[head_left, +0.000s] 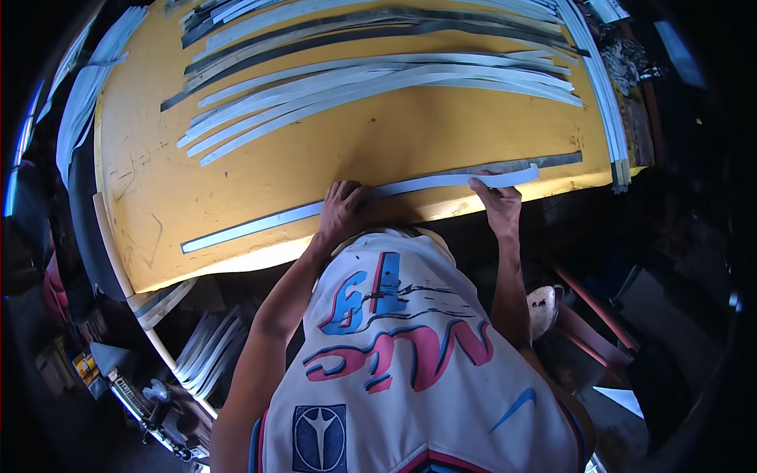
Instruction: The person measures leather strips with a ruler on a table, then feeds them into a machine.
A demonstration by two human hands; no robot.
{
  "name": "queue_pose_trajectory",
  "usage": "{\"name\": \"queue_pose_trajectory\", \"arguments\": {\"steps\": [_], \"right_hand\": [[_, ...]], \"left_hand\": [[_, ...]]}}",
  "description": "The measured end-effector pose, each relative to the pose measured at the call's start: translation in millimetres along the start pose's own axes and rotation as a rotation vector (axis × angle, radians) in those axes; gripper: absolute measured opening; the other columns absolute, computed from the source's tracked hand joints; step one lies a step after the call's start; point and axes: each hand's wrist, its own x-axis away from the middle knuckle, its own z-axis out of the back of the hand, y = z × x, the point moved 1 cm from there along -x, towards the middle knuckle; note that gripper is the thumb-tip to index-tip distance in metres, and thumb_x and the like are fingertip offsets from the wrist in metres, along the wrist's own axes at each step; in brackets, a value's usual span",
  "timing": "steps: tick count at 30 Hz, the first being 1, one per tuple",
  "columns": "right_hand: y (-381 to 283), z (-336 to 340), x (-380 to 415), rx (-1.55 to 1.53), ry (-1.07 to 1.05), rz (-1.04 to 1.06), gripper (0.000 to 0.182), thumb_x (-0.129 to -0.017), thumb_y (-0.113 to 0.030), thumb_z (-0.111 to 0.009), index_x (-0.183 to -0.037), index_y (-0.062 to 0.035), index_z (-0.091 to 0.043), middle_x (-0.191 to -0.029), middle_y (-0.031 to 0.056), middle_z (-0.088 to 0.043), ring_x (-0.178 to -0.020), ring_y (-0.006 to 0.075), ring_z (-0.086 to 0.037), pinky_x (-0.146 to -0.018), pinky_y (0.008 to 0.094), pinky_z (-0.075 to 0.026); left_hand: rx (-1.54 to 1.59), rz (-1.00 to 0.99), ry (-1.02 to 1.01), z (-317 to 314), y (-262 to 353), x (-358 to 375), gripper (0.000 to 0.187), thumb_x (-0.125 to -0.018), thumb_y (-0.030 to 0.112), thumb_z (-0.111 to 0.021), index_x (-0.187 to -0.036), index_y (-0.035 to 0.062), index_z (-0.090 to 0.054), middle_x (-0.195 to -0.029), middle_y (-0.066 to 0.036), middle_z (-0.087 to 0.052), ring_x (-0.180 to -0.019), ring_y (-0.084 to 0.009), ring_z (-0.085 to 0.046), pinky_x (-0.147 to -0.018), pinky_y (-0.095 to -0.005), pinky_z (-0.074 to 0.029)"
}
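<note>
A long white strip (pixel 426 183) lies over a dark grey strip (pixel 561 159) along the near edge of the yellow table (pixel 276 165). My left hand (pixel 342 206) presses on the white strip near its middle, with the fingers curled together. Near the strip's right end, my right hand (pixel 498 199) pinches it between thumb and fingers. That end is lifted and curls above the dark strip. To the left of my left hand, the white strip lies flat on the dark one, whose edges show around it.
Several white strips (pixel 378 79) and dark strips (pixel 315 44) lie across the table's far part. More pale strips hang over its left (pixel 85 87) and right (pixel 603 94) sides. Below on the left, white strips (pixel 206 355) rest by a pale rail.
</note>
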Motion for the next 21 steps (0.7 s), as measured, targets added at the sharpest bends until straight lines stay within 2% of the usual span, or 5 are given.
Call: {"name": "queue_pose_trajectory", "arguments": {"steps": [3,10,16,19,21], "right_hand": [[5.5,2.3,-2.1,-0.071,-0.024,-0.009,0.021,-0.087,-0.001,-0.078,-0.107,0.0024,-0.074,-0.096,0.0031,-0.072,-0.086,0.0069,-0.063,-0.077,0.0222,-0.051],[14.3,2.6,-2.1,-0.088,-0.021,0.008,0.022,-0.087,0.0,-0.078,-0.109,0.0018,-0.073,-0.096,0.0013,-0.07,-0.085,0.0054,-0.061,-0.077,0.0206,-0.05],[11.5,4.6,-0.8,-0.062,-0.014,-0.063,0.022,-0.086,0.0,-0.079,-0.107,0.0014,-0.075,-0.096,0.0017,-0.072,-0.086,0.0063,-0.063,-0.076,0.0209,-0.049],[13.5,5.8,-1.5,-0.05,-0.025,-0.012,0.022,-0.088,-0.001,-0.078,-0.11,0.0008,-0.073,-0.095,0.0002,-0.069,-0.082,0.004,-0.058,-0.072,0.0194,-0.047],[15.0,8.0,-2.3,-0.067,-0.01,-0.024,0.022,-0.086,0.0,-0.079,-0.107,0.0017,-0.075,-0.098,0.0029,-0.072,-0.09,0.008,-0.063,-0.079,0.0226,-0.051]], "left_hand": [[0.005,-0.005,-0.004,-0.3,-1.3,0.6,0.035,-0.082,0.025,-0.075,-0.114,0.0104,-0.068,-0.112,-0.012,-0.061,-0.106,-0.0338,-0.057,-0.094,-0.0439,-0.046],[-0.04,0.005,-0.017,-4.0,4.2,-3.0,0.036,-0.082,0.023,-0.075,-0.113,0.0088,-0.066,-0.112,-0.013,-0.06,-0.106,-0.0341,-0.056,-0.091,-0.0444,-0.045],[-0.033,-0.009,-0.039,-20.6,15.7,-21.8,0.038,-0.08,0.021,-0.075,-0.115,0.0092,-0.065,-0.11,-0.012,-0.061,-0.104,-0.0343,-0.057,-0.091,-0.0443,-0.045],[-0.009,-0.041,-0.017,-22.0,19.9,-24.2,0.039,-0.079,0.021,-0.076,-0.115,0.0089,-0.066,-0.109,-0.012,-0.061,-0.103,-0.0343,-0.057,-0.091,-0.0447,-0.045],[-0.018,-0.049,-0.009,-22.6,21.0,-24.5,0.039,-0.079,0.022,-0.077,-0.115,0.0089,-0.066,-0.109,-0.012,-0.061,-0.103,-0.0341,-0.057,-0.091,-0.0444,-0.046]]}}
